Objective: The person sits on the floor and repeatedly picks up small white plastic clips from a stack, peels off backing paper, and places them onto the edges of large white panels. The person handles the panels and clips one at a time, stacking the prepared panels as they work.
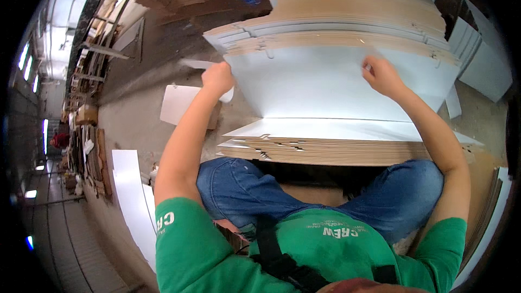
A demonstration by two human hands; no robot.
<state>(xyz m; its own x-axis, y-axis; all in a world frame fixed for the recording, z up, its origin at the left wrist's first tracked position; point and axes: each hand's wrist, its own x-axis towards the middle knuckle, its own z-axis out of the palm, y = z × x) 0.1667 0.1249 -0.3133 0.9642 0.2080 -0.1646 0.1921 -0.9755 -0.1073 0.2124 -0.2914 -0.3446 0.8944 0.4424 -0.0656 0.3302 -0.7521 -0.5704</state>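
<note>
Cardboard sheet (336, 84) was mid-lift: left hand (218, 78) and right hand (381, 76) pinched its top edge; next, tipping it onto the lower stack (325, 149).

left hand (218, 78): arm outstretched, grip closed | right hand (382, 76): arm outstretched, fingers curled

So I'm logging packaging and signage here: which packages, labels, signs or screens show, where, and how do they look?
No signs or screens show.
Flat carton blanks: white-faced, brown-edged sheets stacked in front; left hand and right hand grip the top one.
Brown box: far left, by the wall.
Shirt print: white on green, chest.
</note>
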